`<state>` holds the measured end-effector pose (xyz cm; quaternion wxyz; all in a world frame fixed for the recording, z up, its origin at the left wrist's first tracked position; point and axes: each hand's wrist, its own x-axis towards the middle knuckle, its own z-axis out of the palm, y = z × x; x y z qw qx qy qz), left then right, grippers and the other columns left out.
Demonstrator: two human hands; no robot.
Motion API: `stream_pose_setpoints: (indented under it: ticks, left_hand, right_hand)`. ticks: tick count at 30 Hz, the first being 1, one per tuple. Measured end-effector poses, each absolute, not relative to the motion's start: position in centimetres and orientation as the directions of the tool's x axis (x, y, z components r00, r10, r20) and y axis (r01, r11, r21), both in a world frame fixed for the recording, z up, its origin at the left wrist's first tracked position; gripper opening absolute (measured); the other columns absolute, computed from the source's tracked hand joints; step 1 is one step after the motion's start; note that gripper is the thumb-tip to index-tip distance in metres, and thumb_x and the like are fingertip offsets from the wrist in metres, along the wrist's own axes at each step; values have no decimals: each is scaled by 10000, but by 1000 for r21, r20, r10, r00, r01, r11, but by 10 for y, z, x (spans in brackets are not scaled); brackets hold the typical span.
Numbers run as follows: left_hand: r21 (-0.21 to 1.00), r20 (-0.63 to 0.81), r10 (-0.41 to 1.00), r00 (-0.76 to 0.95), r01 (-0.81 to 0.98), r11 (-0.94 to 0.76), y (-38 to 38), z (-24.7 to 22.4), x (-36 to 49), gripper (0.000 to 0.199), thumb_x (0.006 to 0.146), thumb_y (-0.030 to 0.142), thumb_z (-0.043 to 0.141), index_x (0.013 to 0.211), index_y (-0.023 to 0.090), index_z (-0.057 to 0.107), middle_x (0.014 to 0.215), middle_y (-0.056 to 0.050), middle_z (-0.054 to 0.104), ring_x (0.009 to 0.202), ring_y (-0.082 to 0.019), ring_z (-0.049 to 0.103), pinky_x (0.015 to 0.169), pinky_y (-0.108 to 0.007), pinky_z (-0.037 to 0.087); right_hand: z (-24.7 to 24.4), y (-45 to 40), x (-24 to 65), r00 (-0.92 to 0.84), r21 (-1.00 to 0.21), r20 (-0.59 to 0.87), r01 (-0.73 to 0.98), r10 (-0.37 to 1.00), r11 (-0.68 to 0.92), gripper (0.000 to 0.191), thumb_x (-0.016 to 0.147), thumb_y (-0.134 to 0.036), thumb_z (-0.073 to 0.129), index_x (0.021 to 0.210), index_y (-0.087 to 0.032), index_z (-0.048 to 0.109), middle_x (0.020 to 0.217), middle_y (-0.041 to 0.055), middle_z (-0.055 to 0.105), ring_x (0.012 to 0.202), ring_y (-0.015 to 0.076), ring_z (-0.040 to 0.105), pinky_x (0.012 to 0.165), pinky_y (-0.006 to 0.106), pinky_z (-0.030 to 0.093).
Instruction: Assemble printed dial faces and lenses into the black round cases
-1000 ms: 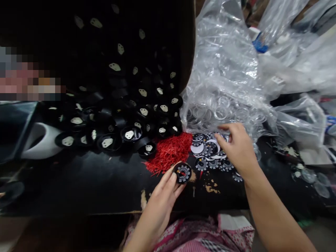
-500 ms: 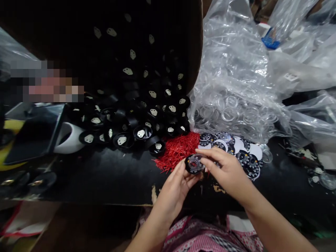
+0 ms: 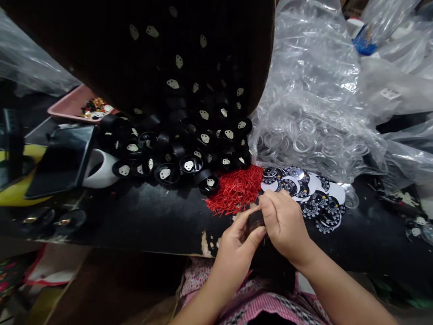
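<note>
Fingers and thumb of my left hand (image 3: 238, 241) are wrapped round a small round black case (image 3: 255, 220), tilted on its edge near the table's front. My right hand (image 3: 282, 221) is closed against the case's right side, its fingers hiding much of it. Just behind the hands lies a heap of thin red pieces (image 3: 235, 190). Printed black-and-white dial discs (image 3: 311, 207) spread out to the right of it. Black round cases with pale plates inside (image 3: 188, 165) are piled at the back left, spilling from a dark container.
Clear rings (image 3: 304, 135) fill a transparent plastic bag behind the dials. On the left are a dark tablet-like panel (image 3: 61, 162), a white curved holder (image 3: 101, 169) and a pink tray (image 3: 71, 103) of small parts. Two round black parts lie at the front left.
The case has been turned from face up to on edge, and both hands have closed more tightly around it. The view has shifted left, showing the pink tray.
</note>
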<state>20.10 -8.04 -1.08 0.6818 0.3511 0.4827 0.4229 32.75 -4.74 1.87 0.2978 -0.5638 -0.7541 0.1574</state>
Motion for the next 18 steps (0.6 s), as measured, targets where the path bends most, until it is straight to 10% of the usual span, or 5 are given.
stream_pose_setpoints:
  ticks: [9, 12, 18]
  left_hand:
    - [886, -438, 886, -153, 93, 454, -135, -20, 117, 295, 828, 362, 684, 1101, 264, 730, 1131, -46, 760, 1102, -272, 685, 1021, -403, 501]
    - [823, -124, 897, -425, 461, 332, -160, -28, 74, 319, 833, 389, 678, 1130, 273, 689, 1280, -70, 676, 1263, -315, 562, 1151, -480, 342]
    - [735, 134, 984, -117, 677, -20, -83, -26, 91, 309, 925, 267, 578, 1228, 248, 637, 1214, -101, 657, 1156, -274, 592, 1057, -450, 436]
  right_hand:
    - [18, -48, 328, -392, -789, -5, 566, 920, 237, 248, 1020, -364, 469, 946, -231, 663, 840, -5, 717, 779, 169, 615, 742, 309, 419]
    - [19, -45, 330, -319, -796, -42, 584, 947, 161, 214, 1009, -351, 483, 1017, -251, 672, 899, -2, 733, 833, 187, 636, 760, 328, 421]
    - [22, -43, 310, -517, -791, -46, 541, 855, 285, 178, 990, -263, 527, 877, -228, 660, 857, -26, 734, 763, 171, 614, 771, 341, 406]
